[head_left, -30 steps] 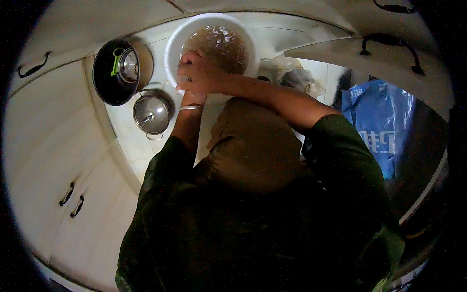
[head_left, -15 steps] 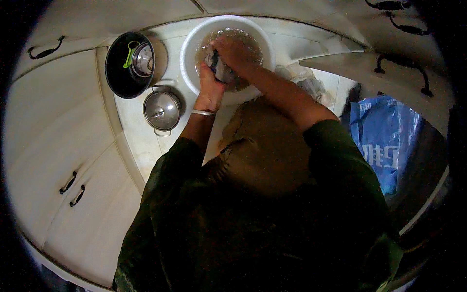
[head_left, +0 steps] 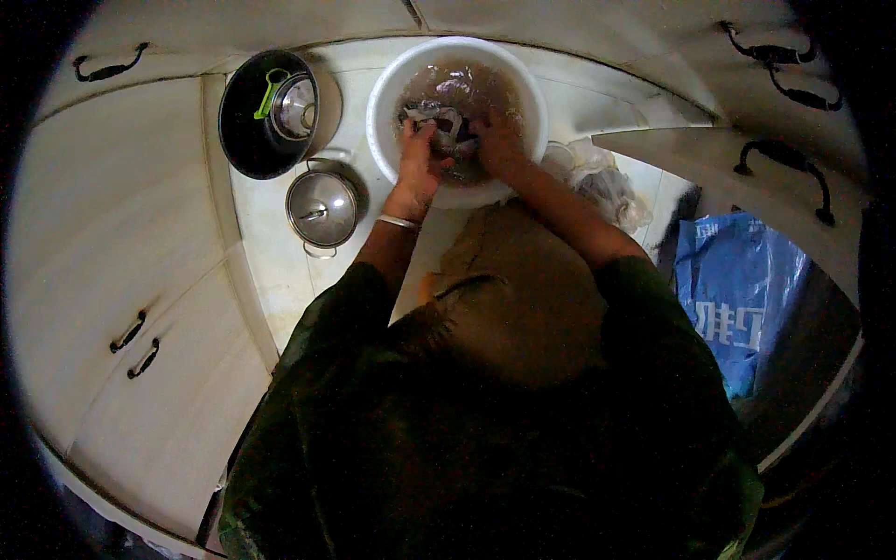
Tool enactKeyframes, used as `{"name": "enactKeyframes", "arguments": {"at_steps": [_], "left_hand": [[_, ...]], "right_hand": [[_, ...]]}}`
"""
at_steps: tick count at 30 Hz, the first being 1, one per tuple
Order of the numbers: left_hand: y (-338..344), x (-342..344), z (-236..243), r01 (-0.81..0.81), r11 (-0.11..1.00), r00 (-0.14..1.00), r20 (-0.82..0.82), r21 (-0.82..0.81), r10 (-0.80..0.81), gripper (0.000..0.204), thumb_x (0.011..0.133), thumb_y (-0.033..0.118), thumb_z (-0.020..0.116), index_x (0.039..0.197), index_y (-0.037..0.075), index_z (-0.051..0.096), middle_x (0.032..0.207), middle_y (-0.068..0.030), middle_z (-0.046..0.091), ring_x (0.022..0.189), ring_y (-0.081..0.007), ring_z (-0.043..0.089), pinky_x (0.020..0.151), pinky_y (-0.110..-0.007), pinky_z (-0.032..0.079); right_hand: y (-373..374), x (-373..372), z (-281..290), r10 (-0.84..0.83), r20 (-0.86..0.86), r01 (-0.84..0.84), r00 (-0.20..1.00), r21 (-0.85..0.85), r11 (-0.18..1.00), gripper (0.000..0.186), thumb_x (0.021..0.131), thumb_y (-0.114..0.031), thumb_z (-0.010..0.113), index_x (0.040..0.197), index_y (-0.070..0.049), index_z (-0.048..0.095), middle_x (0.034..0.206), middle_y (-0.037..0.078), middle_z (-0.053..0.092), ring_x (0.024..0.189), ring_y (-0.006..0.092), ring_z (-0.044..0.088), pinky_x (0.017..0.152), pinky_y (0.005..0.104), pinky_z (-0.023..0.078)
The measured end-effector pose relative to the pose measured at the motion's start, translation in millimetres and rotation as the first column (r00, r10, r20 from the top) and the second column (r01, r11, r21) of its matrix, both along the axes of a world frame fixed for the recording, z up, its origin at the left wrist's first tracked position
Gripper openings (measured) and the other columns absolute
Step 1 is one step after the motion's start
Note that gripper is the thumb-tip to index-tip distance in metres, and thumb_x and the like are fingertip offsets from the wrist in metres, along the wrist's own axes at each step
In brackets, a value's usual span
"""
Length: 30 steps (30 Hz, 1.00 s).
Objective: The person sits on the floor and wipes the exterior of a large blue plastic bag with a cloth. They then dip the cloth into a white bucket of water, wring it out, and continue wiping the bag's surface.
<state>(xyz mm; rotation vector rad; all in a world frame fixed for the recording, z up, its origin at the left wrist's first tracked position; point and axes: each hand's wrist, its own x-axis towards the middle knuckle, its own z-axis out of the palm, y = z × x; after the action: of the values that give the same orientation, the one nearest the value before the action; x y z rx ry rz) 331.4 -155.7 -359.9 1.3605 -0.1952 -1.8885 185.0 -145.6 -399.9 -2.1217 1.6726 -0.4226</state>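
A white round basin (head_left: 381,140) of brownish, bubbly water stands on the pale tiled floor in front of me. In it lies a wet, crumpled cloth (head_left: 437,119), grey with dark patches, partly under the water. My left hand (head_left: 420,168), with a light bangle at the wrist, grips the cloth's near left side between thumb and fingers. On the other side, my right hand (head_left: 502,147) is closed on the cloth's right edge. Its fingertips are dim and partly hidden in the water.
Left of the basin stand a lidded steel pot (head_left: 322,211) and a large black pot (head_left: 241,121) holding a metal vessel (head_left: 294,107) and a green-handled utensil (head_left: 267,93). Clear plastic bags (head_left: 605,189) lie at right, near a blue bag (head_left: 737,289). Cabinets (head_left: 121,215) surround the floor.
My hands have moved apart; before, they were together around the bunched cloth. The cloth now lies lower and more spread in the water. The whole view has shifted slightly.
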Motion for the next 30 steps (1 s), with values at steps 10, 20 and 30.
{"name": "enactKeyframes", "arguments": {"at_steps": [10,20,30], "left_hand": [[10,10,-3,0.019,0.788,0.999,-0.024,-0.615,-0.043,0.058,0.077,0.054,0.041,0.116,0.010,0.040,0.106,-0.0091,0.050,0.097,-0.0254,0.049,0.082,-0.041,0.040],[-1,-14,24,-0.181,0.881,0.980,-0.151,-0.438,0.127,0.054,0.079,0.049,0.040,0.115,0.010,0.040,0.107,-0.0090,0.049,0.098,-0.0265,0.048,0.084,-0.042,0.039],[-16,-35,43,-0.236,0.966,0.914,-0.362,-0.106,0.184,0.049,0.081,0.045,0.039,0.114,0.009,0.041,0.108,-0.0088,0.048,0.099,-0.0276,0.047,0.085,-0.043,0.038]], "right_hand": [[-17,4,129,0.104,0.667,-0.452,0.738,0.374,0.810,0.043,0.063,-0.010,0.057,0.105,-0.008,0.048,0.100,0.011,0.047,0.092,0.0216,0.048,0.078,0.0294,0.039],[-13,45,95,0.198,0.378,-0.162,0.904,-0.125,0.979,0.032,0.063,-0.035,0.063,0.089,-0.015,0.060,0.095,0.014,0.047,0.089,0.0318,0.044,0.082,0.0397,0.034],[-61,53,97,-0.080,0.121,0.065,0.989,0.123,0.990,0.024,0.076,-0.030,0.050,0.089,-0.014,0.061,0.089,0.013,0.055,0.085,0.0289,0.051,0.075,0.0419,0.040]]}}
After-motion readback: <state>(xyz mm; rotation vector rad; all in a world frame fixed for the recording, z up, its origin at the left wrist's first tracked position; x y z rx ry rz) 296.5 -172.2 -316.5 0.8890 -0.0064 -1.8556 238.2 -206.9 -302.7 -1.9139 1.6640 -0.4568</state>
